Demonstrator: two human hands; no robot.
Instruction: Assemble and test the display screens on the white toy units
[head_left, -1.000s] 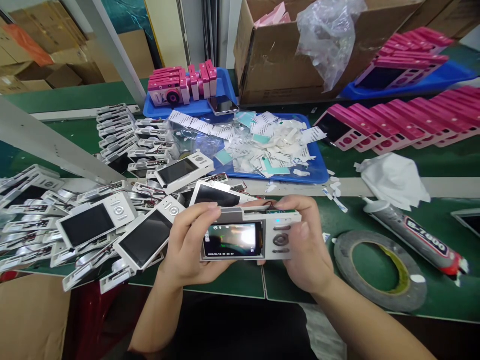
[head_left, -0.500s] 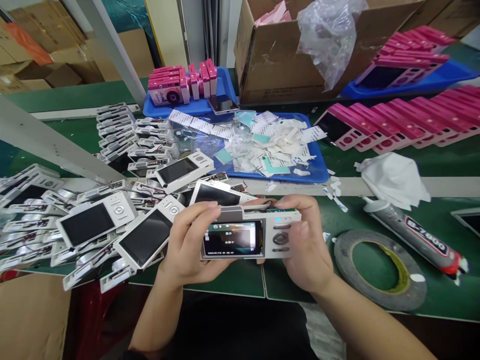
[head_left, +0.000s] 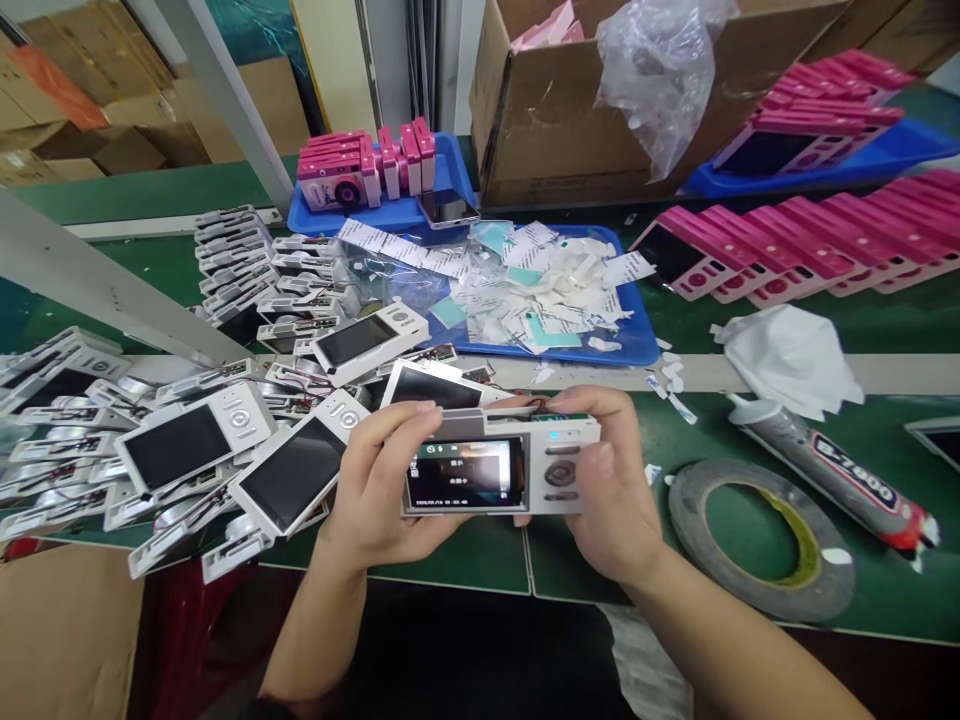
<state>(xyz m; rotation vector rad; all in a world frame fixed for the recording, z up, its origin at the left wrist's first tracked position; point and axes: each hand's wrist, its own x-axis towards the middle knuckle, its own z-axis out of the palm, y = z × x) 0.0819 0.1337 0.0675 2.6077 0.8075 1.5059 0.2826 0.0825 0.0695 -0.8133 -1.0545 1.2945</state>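
Observation:
A white and grey camera point(head_left: 546, 466) is held level between my two hands, its screen lit with small text and a blue light glowing near its top right. Its top edge is uncovered and shows wires and a green board. My left hand point(head_left: 382, 485) grips the left end, fingers over the top. My right hand point(head_left: 619, 490) closes on the right end, the thumb beside the round button pad. Just behind the held camera lies another white camera point(head_left: 431, 384). More white cameras with dark screens, such as one point(head_left: 180, 447), are piled to the left.
A blue tray point(head_left: 637, 335) holds paper scraps. Pink cameras stand in a blue tray point(head_left: 295, 215) and in a row point(head_left: 795, 250) at right. A tape roll point(head_left: 686, 540), glue tube point(head_left: 840, 475) and white cloth point(head_left: 787, 355) lie right. A cardboard box point(head_left: 555, 130) stands behind.
The view has shifted very slightly. Both hands keep their hold on the camera, and its screen is still lit.

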